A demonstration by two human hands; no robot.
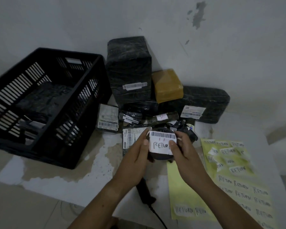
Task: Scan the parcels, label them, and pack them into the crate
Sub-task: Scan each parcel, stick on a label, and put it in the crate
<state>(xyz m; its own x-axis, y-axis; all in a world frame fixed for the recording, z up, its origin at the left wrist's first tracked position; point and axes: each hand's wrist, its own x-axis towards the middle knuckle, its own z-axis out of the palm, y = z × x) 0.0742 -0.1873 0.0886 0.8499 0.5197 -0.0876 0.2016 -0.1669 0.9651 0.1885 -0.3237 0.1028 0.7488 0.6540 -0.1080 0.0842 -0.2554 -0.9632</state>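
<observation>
Both hands hold a small round black parcel [161, 156] above the floor in the middle of the view. A barcode strip runs along its top, and a white label reading RETURN [160, 146] covers its face. My left hand [139, 151] grips its left side, thumb on the label's edge. My right hand [182, 146] grips its right side, thumb pressed on the label. The black slatted crate [59, 146] stands to the left with dark parcels inside. A black scanner [144, 190] with a cable lies on the floor under my wrists.
Wrapped parcels are piled against the wall: a tall black one [129, 68], a yellow-brown box [168, 85], a long black one [210, 100] and several small ones [108, 119]. Yellow-green sheets of RETURN labels [229, 162] lie at the right. The floor is stained.
</observation>
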